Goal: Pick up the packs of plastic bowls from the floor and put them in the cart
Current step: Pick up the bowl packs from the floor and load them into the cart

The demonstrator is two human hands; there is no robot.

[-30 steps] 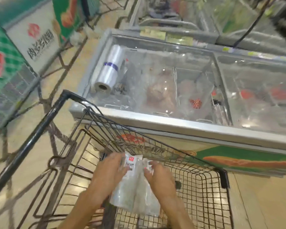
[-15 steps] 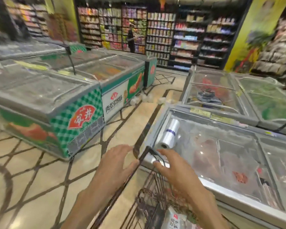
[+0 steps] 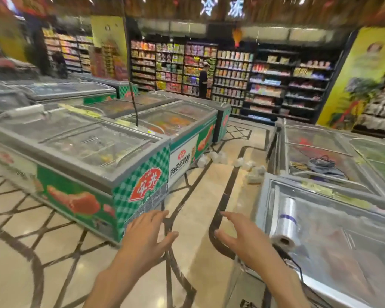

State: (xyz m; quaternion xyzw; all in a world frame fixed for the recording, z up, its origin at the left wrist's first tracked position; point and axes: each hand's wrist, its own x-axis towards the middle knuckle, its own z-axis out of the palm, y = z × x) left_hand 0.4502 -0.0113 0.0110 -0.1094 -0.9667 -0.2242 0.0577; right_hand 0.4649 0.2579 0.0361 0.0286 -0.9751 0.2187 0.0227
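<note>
High on the far wall a lit sign [image 3: 222, 7] reads 冷冻. The green checked end of the nearest chest freezer [image 3: 142, 181] carries a red badge [image 3: 145, 184] with 安井. A white panel [image 3: 180, 166] on the next freezer reads 肉多多烤肠.

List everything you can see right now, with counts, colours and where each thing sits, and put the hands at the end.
packs of plastic bowls: about six, blurred, clear-white, on the floor far down the aisle between the freezers.
cart: one, dark wire, only a sliver at the bottom edge.
chest freezers: several, green-and-white fronts, glass lids, both sides of the aisle.
roll of plastic bags: one, clear with a blue band, on the near right freezer lid.
cable bundle: one, dark, on a right freezer lid.
shelves: long dark row of colourful packets, back wall.
shopper: one, dark clothes, at the shelves.
left hand: open, holds nothing, above the floor.
right hand: open, holds nothing, beside the near right freezer.
</note>
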